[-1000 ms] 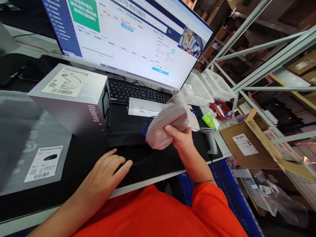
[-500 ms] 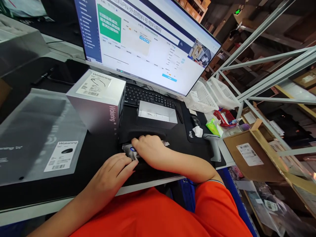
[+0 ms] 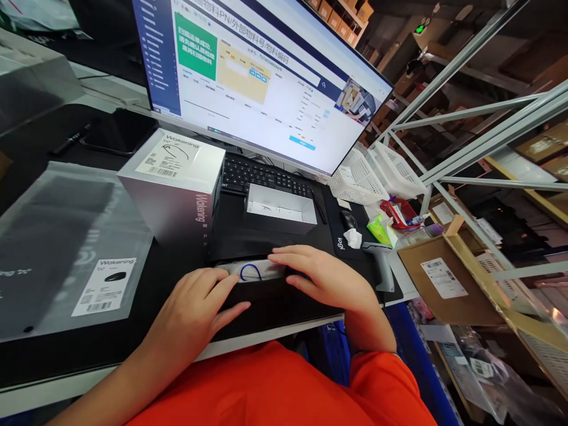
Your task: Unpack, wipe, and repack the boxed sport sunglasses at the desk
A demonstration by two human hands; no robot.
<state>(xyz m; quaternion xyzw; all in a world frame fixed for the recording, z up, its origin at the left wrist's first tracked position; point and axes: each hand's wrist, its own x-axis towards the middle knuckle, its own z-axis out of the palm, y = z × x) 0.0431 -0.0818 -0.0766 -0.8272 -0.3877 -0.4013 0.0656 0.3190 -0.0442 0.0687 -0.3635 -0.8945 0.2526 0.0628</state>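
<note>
A black case (image 3: 266,300) lies at the front of the desk, with its dark flap or lid raised on the far side. In its opening sits a greyish-white pouch or wrapped item (image 3: 273,272) with a blue loop (image 3: 251,271) on top; what is inside cannot be made out. My left hand (image 3: 199,302) rests at the left end, fingers extended over the pouch's edge and thumb spread apart. Over the right end is my right hand (image 3: 319,275), fingers stretched out and touching the edge, thumb apart. Neither hand is closed on anything.
Behind the case stand a white open box (image 3: 284,220), a tall white box (image 3: 173,189) and a keyboard (image 3: 266,177) under the monitor (image 3: 261,77). A grey plastic bag (image 3: 57,236) lies left. A scanner (image 3: 381,263), mouse (image 3: 349,219) and carton (image 3: 448,281) are right.
My right hand has moved right, off the middle of the pouch, and its fingers have straightened. The pouch now lies flatter, with its blue loop showing. My left thumb has spread away.
</note>
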